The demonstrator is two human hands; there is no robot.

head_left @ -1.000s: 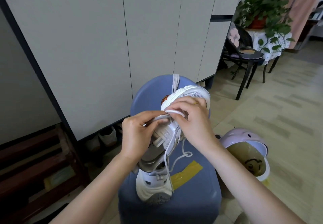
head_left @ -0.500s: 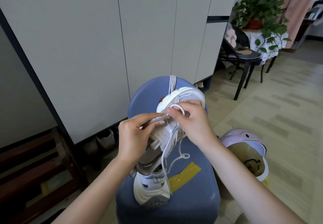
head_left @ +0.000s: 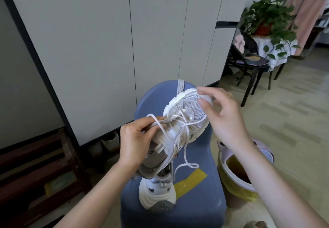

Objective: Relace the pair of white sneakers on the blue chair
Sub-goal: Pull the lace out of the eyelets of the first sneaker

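- A blue chair (head_left: 201, 201) is carrying the pair of white sneakers, with a strip of yellow tape (head_left: 190, 180) lying on its seat.
- One sneaker (head_left: 179, 130) is being held up above the seat, its lace (head_left: 187, 122) crossing the lower eyelets while loose ends are dangling; lacing looks partway done.
- The second sneaker (head_left: 158, 194) is standing heel-up on the seat, apparently awaiting its turn; more laces are hanging over the chair back.
- The left hand (head_left: 137, 137) is gripping the raised sneaker's tongue and pinching a lace loop.
- The right hand (head_left: 224, 117) is hovering beside the toe, fingers spread, holding nothing.
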